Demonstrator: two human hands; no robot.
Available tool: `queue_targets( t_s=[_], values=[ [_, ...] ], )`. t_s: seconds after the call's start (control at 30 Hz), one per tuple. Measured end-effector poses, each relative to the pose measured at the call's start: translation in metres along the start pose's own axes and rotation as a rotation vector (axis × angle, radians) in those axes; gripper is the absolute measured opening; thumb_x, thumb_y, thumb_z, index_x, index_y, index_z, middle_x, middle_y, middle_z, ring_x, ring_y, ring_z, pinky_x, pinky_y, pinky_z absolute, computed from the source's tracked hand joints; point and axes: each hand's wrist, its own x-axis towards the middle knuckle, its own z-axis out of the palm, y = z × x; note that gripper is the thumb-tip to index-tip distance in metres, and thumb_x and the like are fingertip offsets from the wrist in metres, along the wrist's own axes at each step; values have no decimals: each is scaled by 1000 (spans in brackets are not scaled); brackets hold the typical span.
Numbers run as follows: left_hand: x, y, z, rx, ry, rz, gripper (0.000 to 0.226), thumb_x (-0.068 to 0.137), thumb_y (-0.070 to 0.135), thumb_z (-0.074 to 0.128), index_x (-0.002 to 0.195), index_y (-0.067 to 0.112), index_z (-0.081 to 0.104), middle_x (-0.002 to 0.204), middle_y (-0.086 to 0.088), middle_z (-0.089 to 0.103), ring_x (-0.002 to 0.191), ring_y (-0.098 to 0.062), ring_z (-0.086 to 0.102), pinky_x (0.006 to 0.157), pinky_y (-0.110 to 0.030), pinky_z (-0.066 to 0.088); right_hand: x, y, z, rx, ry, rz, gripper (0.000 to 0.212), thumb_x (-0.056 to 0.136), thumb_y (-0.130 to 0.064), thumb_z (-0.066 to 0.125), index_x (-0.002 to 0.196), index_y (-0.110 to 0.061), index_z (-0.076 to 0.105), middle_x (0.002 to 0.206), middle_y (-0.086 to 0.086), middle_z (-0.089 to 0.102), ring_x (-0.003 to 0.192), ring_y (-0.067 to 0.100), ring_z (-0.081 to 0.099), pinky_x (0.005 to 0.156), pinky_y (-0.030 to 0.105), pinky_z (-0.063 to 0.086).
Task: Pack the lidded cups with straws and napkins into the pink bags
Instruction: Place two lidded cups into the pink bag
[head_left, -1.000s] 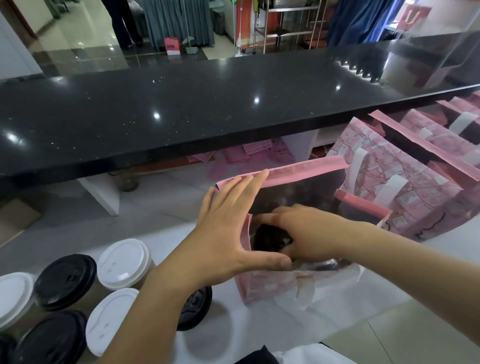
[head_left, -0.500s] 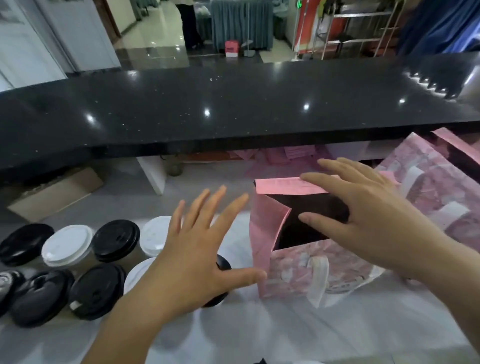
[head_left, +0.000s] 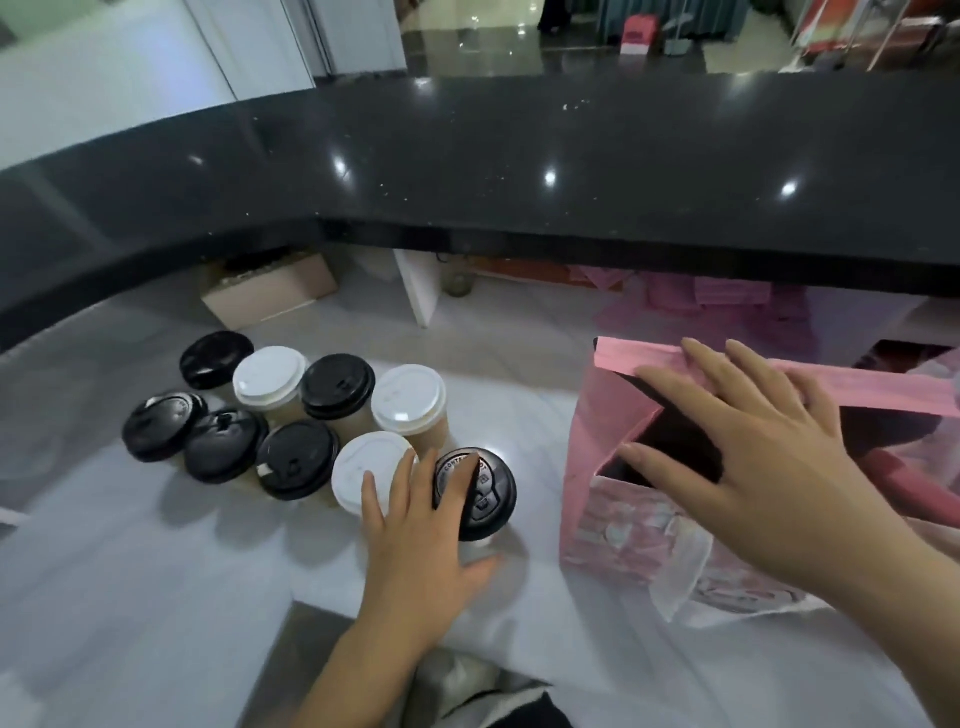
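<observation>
Left hand (head_left: 415, 545): its grip is closing on the black-lidded cup (head_left: 480, 493) at the near right of the group; fingers lie over the lid, thumb is at the cup's near side.
Right hand (head_left: 753, 452): grip wide open, fingers straight and spread over the mouth of the pink bag (head_left: 613, 499), holding nothing.
Pink bag: stands upright on the white desk (head_left: 130, 597), right of the cups, mouth open.
Other cups (head_left: 280, 415): black and white lids, standing close together left of the bag.
Black counter (head_left: 519, 171): behind, above the desk.
Cardboard box (head_left: 270, 291): under the counter, far left.
</observation>
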Motion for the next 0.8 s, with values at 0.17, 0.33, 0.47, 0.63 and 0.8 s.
queue_targets(
  t_s=[0.17,0.33,0.47,0.63,0.8],
  values=[
    [4,8,10,-92,204,-35,76,67,64,66,135,36,46,138,-1,53,139,-31,38,117,-52,0,-3,5,2,52,15,-26,83,77,-88,8,149,-51,27,166,-8,17,154,19,3,122,54,5],
    [-2,18,-4,-362,308,-31,67,66,54,69,129,37,51,131,6,52,129,-21,46,120,-49,17,-7,8,-3,86,11,-60,87,72,-91,8,148,-53,25,165,-12,17,154,16,1,123,50,3],
    [-10,31,-64,-789,338,22,66,68,43,72,131,42,50,138,12,47,131,-5,45,107,-17,36,-8,15,-15,212,40,-124,81,71,-88,27,145,-54,32,161,-19,24,152,10,9,123,48,11],
    [-8,49,-143,-899,318,200,88,68,20,86,140,45,42,136,15,54,129,-13,53,105,-36,45,-6,16,-52,763,60,-326,61,75,-68,66,133,-59,49,145,-35,43,136,-12,38,110,30,34],
    [9,79,-183,-1013,241,426,107,63,15,92,147,44,31,145,6,50,135,-23,49,108,-51,42,-1,9,-84,1006,-49,-562,70,74,-40,83,137,-47,53,139,-16,58,132,11,53,106,44,44]
  ],
)
